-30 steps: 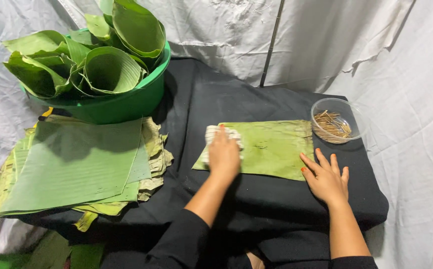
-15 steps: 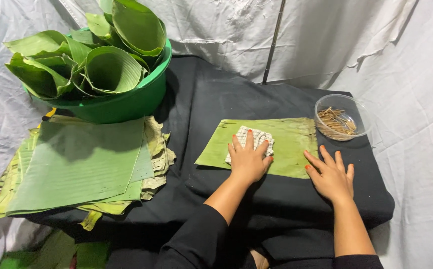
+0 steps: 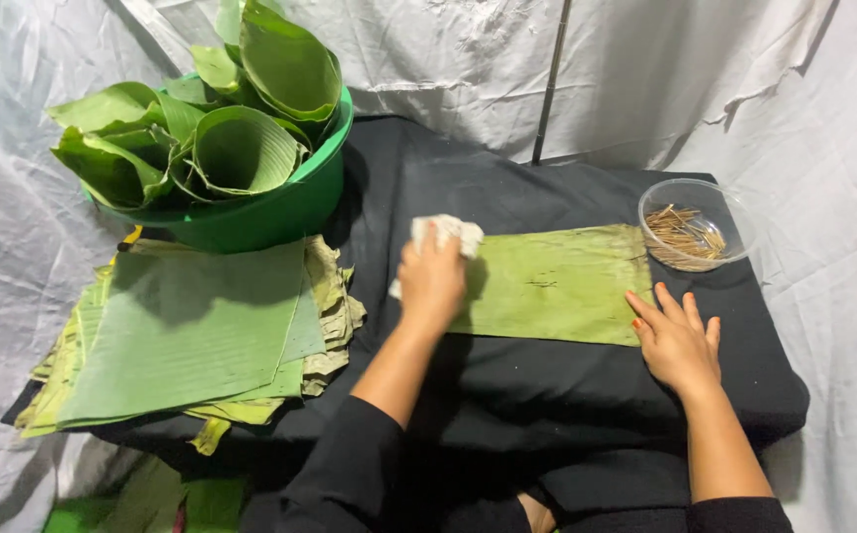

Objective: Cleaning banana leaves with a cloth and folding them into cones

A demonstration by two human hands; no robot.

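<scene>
A rectangular green banana leaf piece [image 3: 557, 281] lies flat on the black-covered table [image 3: 507, 395]. My left hand [image 3: 432, 281] presses a crumpled white cloth [image 3: 445, 235] onto the leaf's left end. My right hand [image 3: 678, 341] rests flat with fingers spread at the leaf's lower right corner, holding nothing.
A green tub [image 3: 280, 212] full of rolled leaves [image 3: 241, 148] stands at the back left. A stack of flat cut leaves [image 3: 186, 331] lies in front of it. A clear plastic bowl [image 3: 693, 225] of thin wooden sticks sits at the back right. White sheeting hangs behind.
My left hand slid the cloth from the leaf's left end toward the middle, then back to the left end. My right hand stayed on the leaf's corner.
</scene>
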